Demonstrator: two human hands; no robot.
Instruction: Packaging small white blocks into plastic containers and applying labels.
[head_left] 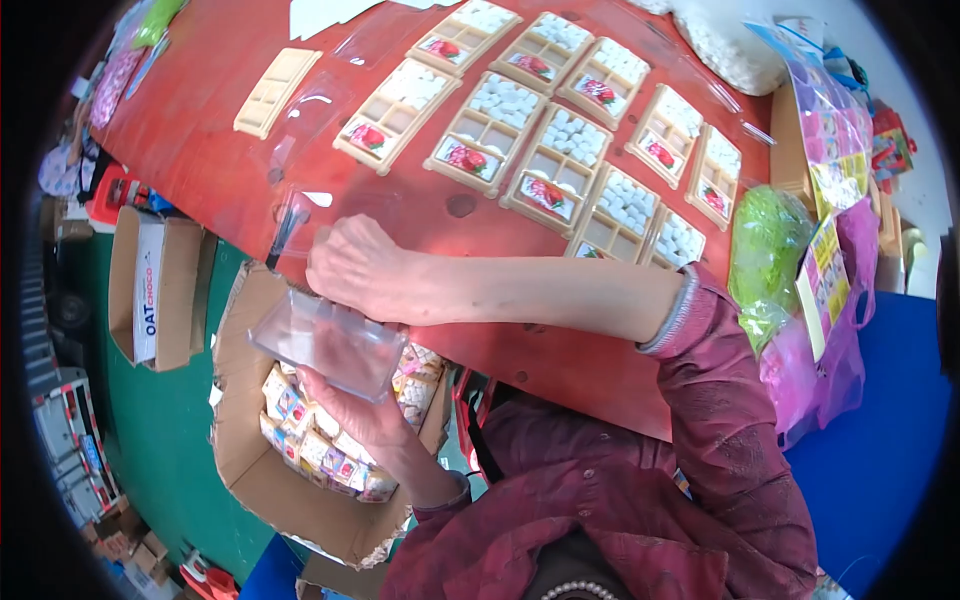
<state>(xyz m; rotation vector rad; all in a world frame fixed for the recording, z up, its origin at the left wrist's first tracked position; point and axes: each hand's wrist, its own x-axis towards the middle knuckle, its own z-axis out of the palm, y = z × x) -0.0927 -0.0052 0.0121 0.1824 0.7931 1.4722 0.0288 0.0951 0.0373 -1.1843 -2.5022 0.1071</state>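
Support the clear box (330, 345) over the carton (236, 420) with the left hand (358, 412), holding it lightly in the fingers by the lower edge to avoid flexing. Steady the right hand (358, 268) near the upper edge; cannot tell about any grip in those curled fingers.

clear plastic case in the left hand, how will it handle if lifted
The clear plastic case is probably fairly stiff: its edges hold their shape in the left hand. It looks light, being thin and see-through. Its smooth, glossy surface may feel slippery.
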